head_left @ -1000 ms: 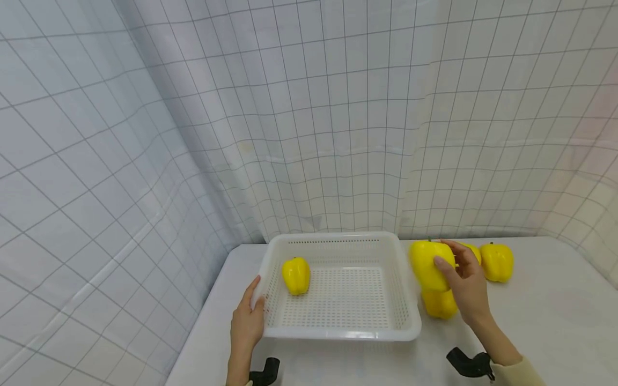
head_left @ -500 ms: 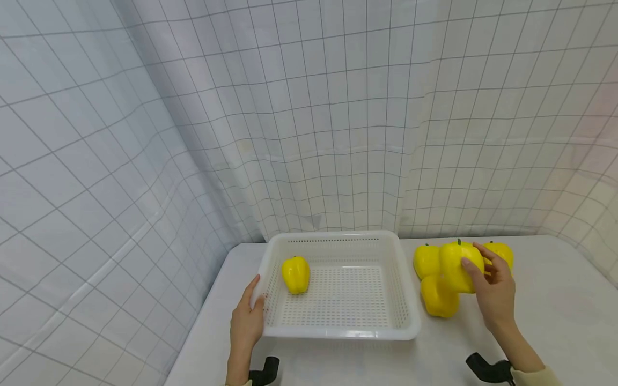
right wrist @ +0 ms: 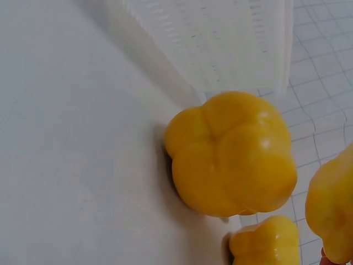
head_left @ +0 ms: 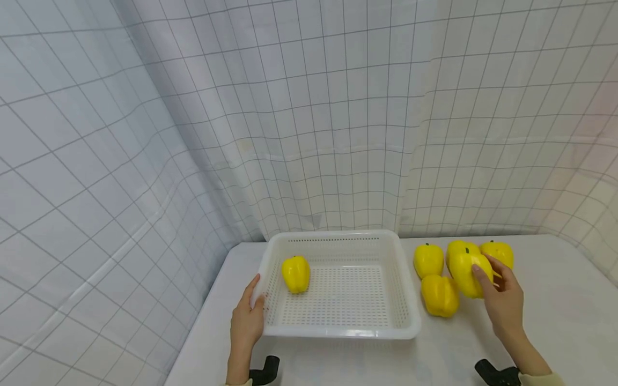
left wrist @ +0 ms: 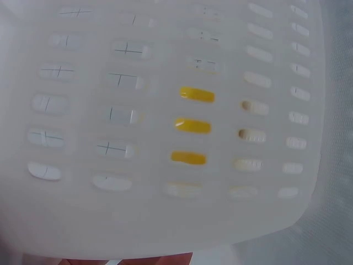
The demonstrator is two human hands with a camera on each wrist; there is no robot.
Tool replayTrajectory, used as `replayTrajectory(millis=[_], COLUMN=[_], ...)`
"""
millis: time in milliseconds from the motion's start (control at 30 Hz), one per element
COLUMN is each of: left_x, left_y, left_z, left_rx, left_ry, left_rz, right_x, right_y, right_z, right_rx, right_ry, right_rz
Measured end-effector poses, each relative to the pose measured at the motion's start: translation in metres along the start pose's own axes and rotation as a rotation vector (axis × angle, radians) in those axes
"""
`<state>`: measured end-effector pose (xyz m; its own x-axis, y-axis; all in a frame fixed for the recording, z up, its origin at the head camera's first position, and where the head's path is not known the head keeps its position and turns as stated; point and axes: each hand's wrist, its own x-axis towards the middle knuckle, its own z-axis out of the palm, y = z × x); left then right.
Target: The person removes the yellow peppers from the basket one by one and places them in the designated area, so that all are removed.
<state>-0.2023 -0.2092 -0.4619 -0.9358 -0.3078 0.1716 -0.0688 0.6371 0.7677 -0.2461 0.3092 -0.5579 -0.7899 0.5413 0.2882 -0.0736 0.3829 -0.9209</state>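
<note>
A white perforated plastic basket (head_left: pixel 338 333) stands on the table, with one yellow bell pepper (head_left: pixel 296 274) inside near its left wall. My left hand (head_left: pixel 247 321) holds the basket's left rim, thumb and fingers on either side. In the left wrist view, the slotted basket wall (left wrist: pixel 149 221) fills the picture, and only reddish fingertips show below it. Right of the basket, my right hand (head_left: pixel 503 300) grips a yellow bell pepper (head_left: pixel 469 272) by its side, above the table. That held pepper (right wrist: pixel 333 207) shows at the right edge of the right wrist view.
Several yellow bell peppers sit right of the basket: a front one (head_left: pixel 440 296), a back-left one (head_left: pixel 428 260), a partly hidden one (head_left: pixel 456 247) and a far-right one (head_left: pixel 499 253). Gridded white curtains (head_left: pixel 338 134) rise behind and left of the white table (head_left: pixel 555 311).
My right hand has moved to the right with the bell pepper, away from the basket, uncovering the peppers at its right side. My left hand stays at the rim.
</note>
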Motion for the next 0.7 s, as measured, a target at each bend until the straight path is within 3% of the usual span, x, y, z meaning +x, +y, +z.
replayTrajectory(millis=[400, 700], left_x=[-0.001, -0.002], left_y=[0.001, 0.004], left_z=[0.0, -0.003], left_rx=[-0.009, -0.006], left_ry=[0.008, 0.009], left_rz=[0.008, 0.003], right_x=[-0.013, -0.018], right_y=[0.002, 0.0], right_z=[-0.011, -0.014], right_rx=[-0.065, -0.104], right_ry=[-0.007, -0.027], right_rz=[0.063, 0.157])
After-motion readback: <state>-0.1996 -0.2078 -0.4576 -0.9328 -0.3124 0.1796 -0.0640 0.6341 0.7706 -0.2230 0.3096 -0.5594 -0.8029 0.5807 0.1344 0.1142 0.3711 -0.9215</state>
